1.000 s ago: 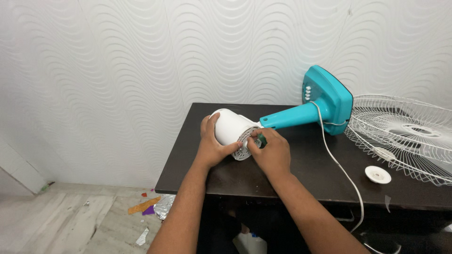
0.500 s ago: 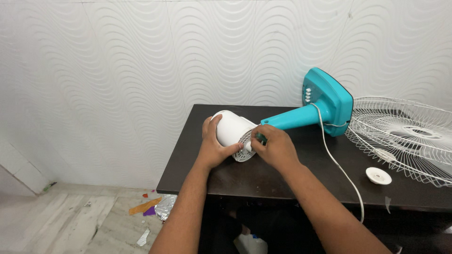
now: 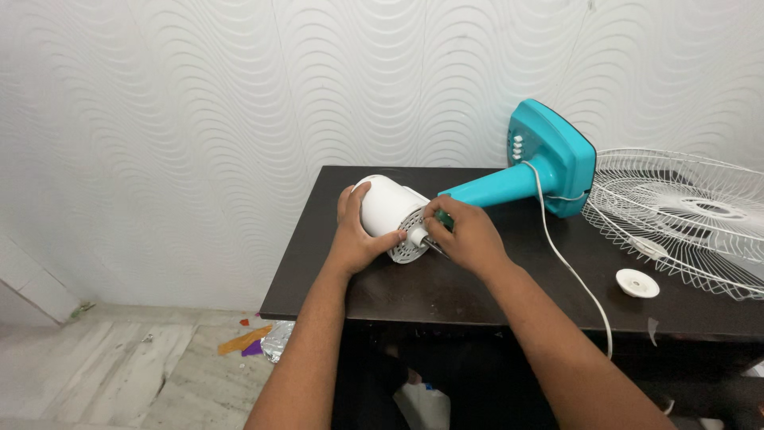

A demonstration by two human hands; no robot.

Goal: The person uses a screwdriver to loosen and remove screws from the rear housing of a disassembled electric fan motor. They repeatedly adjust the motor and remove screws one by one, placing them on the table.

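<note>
A table fan lies on its side on a dark table [image 3: 493,299]. Its white motor housing [image 3: 386,205] points toward me, and a teal stem [image 3: 489,189] joins it to the teal base [image 3: 557,159]. My left hand [image 3: 356,232] grips the housing from the left, thumb on its vented face. My right hand [image 3: 463,232] holds a green-handled screwdriver [image 3: 440,231] with its tip near the white hub of the motor face.
A white wire fan guard [image 3: 684,219] lies on the table's right side, with a small white round cap [image 3: 637,283] in front of it. A white cord [image 3: 567,263] runs off the front edge. Scraps of litter [image 3: 256,341] lie on the tiled floor.
My right hand has shifted slightly against the motor face with the screwdriver. The left hand keeps its hold on the housing.
</note>
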